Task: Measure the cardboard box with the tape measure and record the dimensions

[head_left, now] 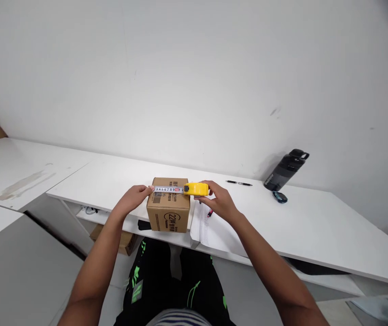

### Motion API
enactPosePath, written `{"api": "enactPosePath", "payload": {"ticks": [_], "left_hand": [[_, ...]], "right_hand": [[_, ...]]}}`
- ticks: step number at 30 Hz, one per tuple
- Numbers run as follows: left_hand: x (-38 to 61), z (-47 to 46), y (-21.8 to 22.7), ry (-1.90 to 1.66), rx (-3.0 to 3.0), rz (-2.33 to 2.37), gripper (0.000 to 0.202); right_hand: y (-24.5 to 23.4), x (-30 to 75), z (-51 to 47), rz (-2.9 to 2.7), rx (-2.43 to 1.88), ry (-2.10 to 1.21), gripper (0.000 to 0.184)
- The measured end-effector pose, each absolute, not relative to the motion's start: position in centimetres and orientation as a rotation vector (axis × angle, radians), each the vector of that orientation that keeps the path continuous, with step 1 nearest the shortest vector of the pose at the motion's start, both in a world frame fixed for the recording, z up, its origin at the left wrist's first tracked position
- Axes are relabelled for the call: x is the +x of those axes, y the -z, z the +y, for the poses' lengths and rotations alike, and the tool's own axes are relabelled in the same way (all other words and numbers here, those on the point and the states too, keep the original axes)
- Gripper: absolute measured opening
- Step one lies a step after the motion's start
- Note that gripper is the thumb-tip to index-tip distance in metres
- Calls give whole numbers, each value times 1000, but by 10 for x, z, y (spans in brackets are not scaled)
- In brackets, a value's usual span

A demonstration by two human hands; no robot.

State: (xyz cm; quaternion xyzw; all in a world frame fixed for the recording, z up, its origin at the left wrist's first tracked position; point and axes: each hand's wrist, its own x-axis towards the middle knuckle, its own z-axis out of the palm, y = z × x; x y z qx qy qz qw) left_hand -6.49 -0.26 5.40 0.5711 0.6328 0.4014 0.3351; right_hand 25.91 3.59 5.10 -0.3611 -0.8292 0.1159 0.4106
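A brown cardboard box with black printing stands at the front edge of the white table. Across its top lies the pulled-out blade of a yellow tape measure, its numbers facing up. My right hand grips the yellow case at the box's right edge, thumb below and fingers above. My left hand pinches the blade's end at the box's left edge. The end hook is hidden under the left fingertips.
On the white table are a black pen, a dark bottle and a small dark round object. White paper with a pink-and-black pen lies right of the box. A shelf below holds another carton.
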Motion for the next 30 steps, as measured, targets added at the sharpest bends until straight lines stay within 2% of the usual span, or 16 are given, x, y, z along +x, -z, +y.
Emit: {"api": "enactPosePath", "payload": {"ticks": [4, 6, 9, 13, 16, 21, 24, 30], "left_hand": [[-67, -21, -73, -1038, 1615, 1688, 42], [-67, -27, -85, -1091, 1579, 1581, 41], [-61, -21, -109, -1209, 1544, 1335, 37], [-37, 18, -142, -1275, 1539, 1074, 38], [-22, 56, -153, -1278, 1546, 1119, 43], [-12, 88, -129, -971, 1880, 1469, 46], [-9, 90, -108, -819, 1914, 1490, 42], [1, 83, -100, -750, 1940, 1560, 38]], "right_hand": [[-49, 250, 22, -2187, -614, 132, 31], [-46, 244, 8, -2163, -483, 315, 27], [-39, 225, -22, -2001, -380, 480, 32], [-31, 195, -74, -1697, -498, 402, 43], [-28, 184, -106, -1591, -583, 251, 43], [-21, 180, -118, -1536, -648, 92, 34], [-15, 170, -108, -1569, -603, -82, 35], [-27, 149, -79, -1647, -772, -11, 72]]}}
